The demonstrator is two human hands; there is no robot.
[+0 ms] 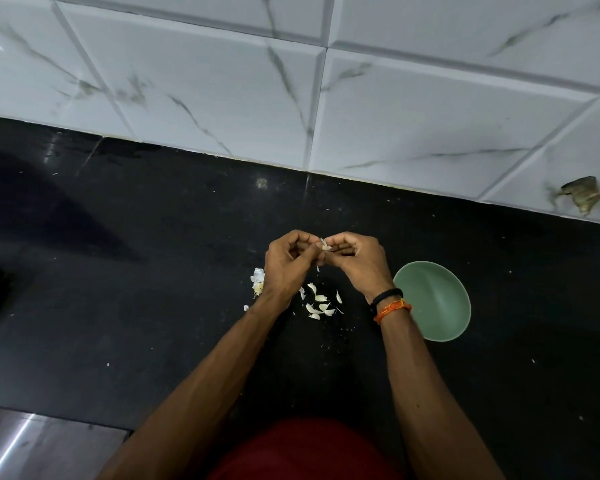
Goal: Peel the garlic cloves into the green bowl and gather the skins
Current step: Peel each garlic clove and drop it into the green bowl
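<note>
My left hand (290, 259) and my right hand (352, 261) meet at centre frame above the black stone worktop (153, 289), fingertips pinched together on one small pale garlic clove (324, 244). A flap of papery skin stands up from the clove between the two thumbs; the clove is too small for me to tell how its long axis runs. Both hands are closed on it, neither free.

The round pale green plastic bowl (440, 306) sits to the lower right of the hands, just beside my right wrist. It appears empty. The right hand is clearly the nearer one, so in my judgement the drop falls to it: a short swing right and toward the bottom of the frame.

Loose cream-white garlic skins (319, 303) lie scattered on the worktop directly below the hands, with a larger white clump (258, 280) partly hidden behind the left hand; gathering is not yet done
</note>
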